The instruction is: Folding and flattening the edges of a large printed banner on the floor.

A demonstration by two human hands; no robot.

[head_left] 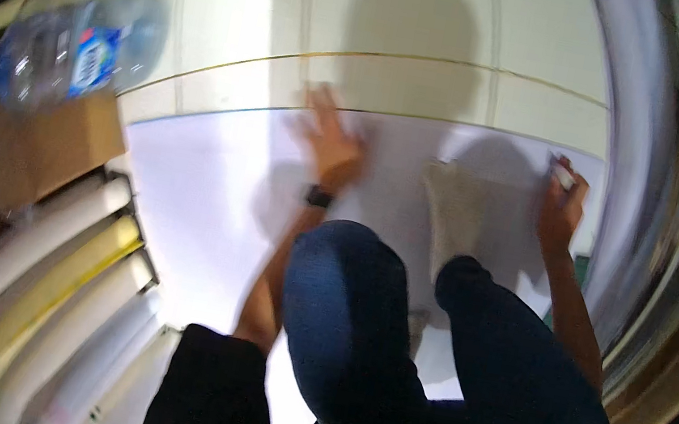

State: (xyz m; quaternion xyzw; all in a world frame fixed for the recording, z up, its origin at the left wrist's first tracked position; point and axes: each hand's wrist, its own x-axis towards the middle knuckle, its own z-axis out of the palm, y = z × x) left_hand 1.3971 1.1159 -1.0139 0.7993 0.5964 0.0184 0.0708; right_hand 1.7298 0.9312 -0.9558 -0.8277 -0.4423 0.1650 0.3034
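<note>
A large white sheet (pixel 209 180) lies on the tiled floor, its far edge running crosswise ahead of me. My left hand (pixel 333 147), with a dark band at the wrist, is over the sheet near that far edge. Its fingers are spread and somewhat blurred, with nothing in them; whether they touch the sheet I cannot tell. At the sheet's far right corner, my right hand (pixel 561 210) is closed around a small white pen-like thing (pixel 562 175), too blurred to name. My foot in a beige sock (pixel 453 209) rests on the sheet between the hands.
Pale floor tiles (pixel 389 85) stretch beyond the sheet. On the left are a clear plastic bottle (pixel 45 51) with a blue label, a cardboard box (pixel 64 150) and several long rolls or boards (pixel 77 257). Upright sheets or panels (pixel 673 225) line the right side.
</note>
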